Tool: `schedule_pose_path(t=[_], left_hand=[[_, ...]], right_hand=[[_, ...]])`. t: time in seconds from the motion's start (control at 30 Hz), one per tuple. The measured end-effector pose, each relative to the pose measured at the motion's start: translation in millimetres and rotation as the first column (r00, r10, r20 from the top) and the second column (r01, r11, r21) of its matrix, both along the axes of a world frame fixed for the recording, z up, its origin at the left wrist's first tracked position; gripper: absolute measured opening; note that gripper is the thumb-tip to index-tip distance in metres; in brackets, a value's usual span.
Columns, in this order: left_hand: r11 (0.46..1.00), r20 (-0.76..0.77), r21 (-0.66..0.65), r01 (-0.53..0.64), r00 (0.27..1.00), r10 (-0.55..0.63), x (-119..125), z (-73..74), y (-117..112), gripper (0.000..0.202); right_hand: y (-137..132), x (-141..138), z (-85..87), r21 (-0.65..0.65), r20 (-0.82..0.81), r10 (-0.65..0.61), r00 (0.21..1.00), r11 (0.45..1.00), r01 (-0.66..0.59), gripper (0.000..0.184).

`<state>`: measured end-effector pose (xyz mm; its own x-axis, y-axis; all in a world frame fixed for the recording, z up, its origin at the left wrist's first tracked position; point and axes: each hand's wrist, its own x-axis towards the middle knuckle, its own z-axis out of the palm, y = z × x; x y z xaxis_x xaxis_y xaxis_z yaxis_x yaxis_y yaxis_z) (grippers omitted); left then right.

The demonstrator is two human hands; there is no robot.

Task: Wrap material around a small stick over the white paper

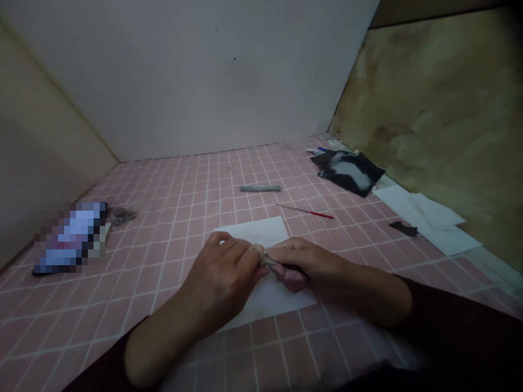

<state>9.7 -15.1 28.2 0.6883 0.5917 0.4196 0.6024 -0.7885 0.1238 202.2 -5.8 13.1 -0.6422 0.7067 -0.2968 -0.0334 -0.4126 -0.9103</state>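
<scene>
The left hand point(218, 277) is curled, and its fingers pinch one end of a small pink lump point(292, 277). The right hand point(310, 261) is closed on the lump too, so both hands hold it. The hands hide most of the lump, so you cannot tell just what it is. It sits above a flat white paper sheet point(253, 231), near the middle of a pink tile surface point(143, 305) with white lines.

Far to the left lies a flat blue and black thing point(69, 239), too blurry to tell. Just beside it is a small grey metal thing point(120, 216). Past the paper lie a long grey stick point(260, 188) and a thin red stick point(306, 212). On the right are a shiny black bag point(347, 171), a small dark scrap point(403, 228), and loose white papers point(433, 218).
</scene>
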Motion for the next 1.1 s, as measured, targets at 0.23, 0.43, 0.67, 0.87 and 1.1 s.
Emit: schedule_pose_path(t=[0.23, 0.43, 0.67, 0.87, 1.1], left_hand=[[0.942, 0.057, -0.333, 0.023, 0.998, -0.004, -25.1, 14.0, 11.3, 0.015], [0.914, 0.068, -0.392, 0.105, 0.994, -0.085, -19.5, 11.0, 11.1, 0.014], [0.997, 0.074, 0.072, 0.018, 0.997, -0.023, -0.9, 0.9, -2.8, 0.007], [0.967, 0.075, -0.252, 0.049, 0.997, -0.031, -21.4, 14.2, 9.5, 0.014], [0.945, 0.104, -0.314, 0.091, 0.993, -0.061, -23.5, 10.1, 14.5, 0.012]], right_hand=[[1.9, 18.6, 8.4, 0.879, 0.356, -0.206, 0.911, 0.405, -0.252, 0.029], [-2.9, 11.5, 0.6, 0.874, 0.372, -0.177, 0.911, 0.398, -0.279, 0.028], [-0.2, 0.9, 4.4, 0.174, 0.085, 0.036, 0.996, 0.984, -0.050, 0.037], [-2.3, 15.6, 9.1, 0.841, 0.355, -0.169, 0.920, 0.488, -0.235, 0.030], [-3.4, 11.9, 4.9, 0.843, 0.327, -0.172, 0.929, 0.497, -0.204, 0.030]])
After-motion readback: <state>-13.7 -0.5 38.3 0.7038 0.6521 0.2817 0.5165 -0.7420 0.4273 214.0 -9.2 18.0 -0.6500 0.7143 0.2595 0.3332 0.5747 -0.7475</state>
